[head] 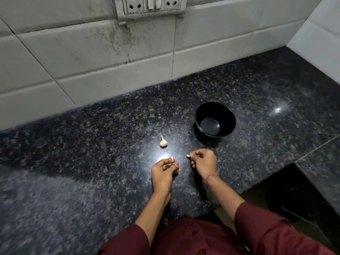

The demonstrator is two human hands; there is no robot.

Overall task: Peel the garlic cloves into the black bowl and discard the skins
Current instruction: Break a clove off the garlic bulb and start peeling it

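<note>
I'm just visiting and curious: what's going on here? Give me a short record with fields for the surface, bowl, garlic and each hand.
surface: dark speckled counter, tiled wall behind
bowl: black bowl, upright, looks empty, beyond the right hand
garlic: one bulb lying on the counter, apart from both hands
left hand: left hand pinching a small pale scrap, probably skin
right hand: right hand pinching a small pale piece, probably a clove
progress: nothing seen in the bowl yet
</note>
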